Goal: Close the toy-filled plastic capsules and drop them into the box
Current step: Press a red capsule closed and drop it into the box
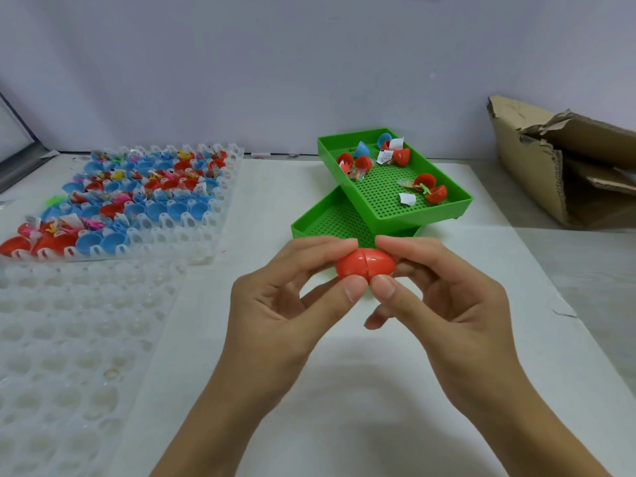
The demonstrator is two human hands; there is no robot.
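Observation:
A red egg-shaped capsule (365, 265) sits between both hands above the white table, its two halves joined with a seam showing. My left hand (285, 304) pinches its left half between thumb and fingers. My right hand (444, 301) pinches the right half the same way. Behind them an upper green tray (444, 210) holds several open red and blue capsule halves with small toys and paper slips. A torn cardboard box (537, 173) stands at the far right.
A second green tray (309, 222) lies under the upper one. At the left, a clear plastic holder tray (213, 215) carries several red and blue capsule halves with toys. An empty clear holder tray (69, 339) lies in front of it. A wall runs behind.

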